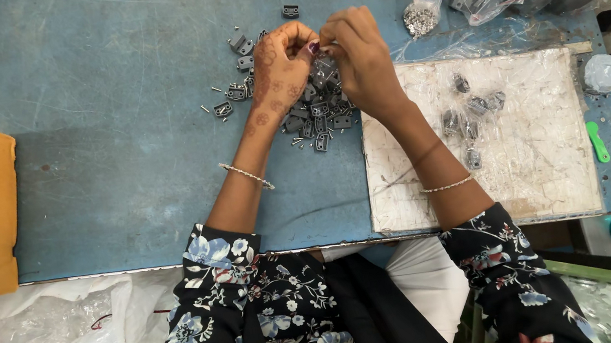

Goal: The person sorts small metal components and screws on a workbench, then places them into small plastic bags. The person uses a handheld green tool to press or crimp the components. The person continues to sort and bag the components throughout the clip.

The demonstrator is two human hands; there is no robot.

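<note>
grey part point(320, 51) mostly hidden between left hand point(280, 68), right hand point(359, 55).

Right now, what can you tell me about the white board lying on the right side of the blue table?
The white board is a flat, roughly rectangular slab, scratched, stained and worn at its edges, lying flat on the blue table with its near edge at the table's front. A few small dark grey parts rest scattered on its upper middle. The right forearm crosses its left edge. A crumpled clear plastic sheet borders its far edge.
</note>
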